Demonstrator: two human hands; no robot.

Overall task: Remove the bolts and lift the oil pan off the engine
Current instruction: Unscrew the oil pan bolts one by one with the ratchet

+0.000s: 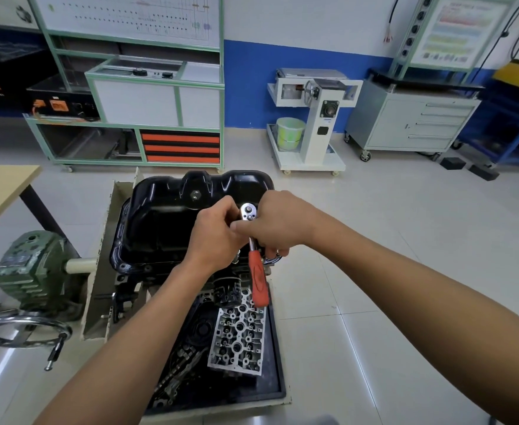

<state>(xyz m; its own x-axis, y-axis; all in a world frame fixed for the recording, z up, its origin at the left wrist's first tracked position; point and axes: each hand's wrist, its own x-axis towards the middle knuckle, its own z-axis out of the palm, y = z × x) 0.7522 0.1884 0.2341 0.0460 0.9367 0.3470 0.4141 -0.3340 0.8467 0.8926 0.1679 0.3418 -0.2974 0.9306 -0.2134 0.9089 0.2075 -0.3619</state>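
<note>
Green-painted gearbox housing (27, 268) sits at the far left with a steel handwheel (22, 332) below it. Next comes the glossy black oil pan (160, 216), seated upside-up on the inverted engine (135, 280) (flange meeting the block all round). Over its near right edge the left hand (218, 233) is curled around something under the ratchet head; what, I cannot tell. The right hand (278, 220) grasps the red-handled ratchet wrench (256, 271) near its chrome head. Below lies an aluminium cylinder head (238, 338) in a black tray (278, 391).
</note>
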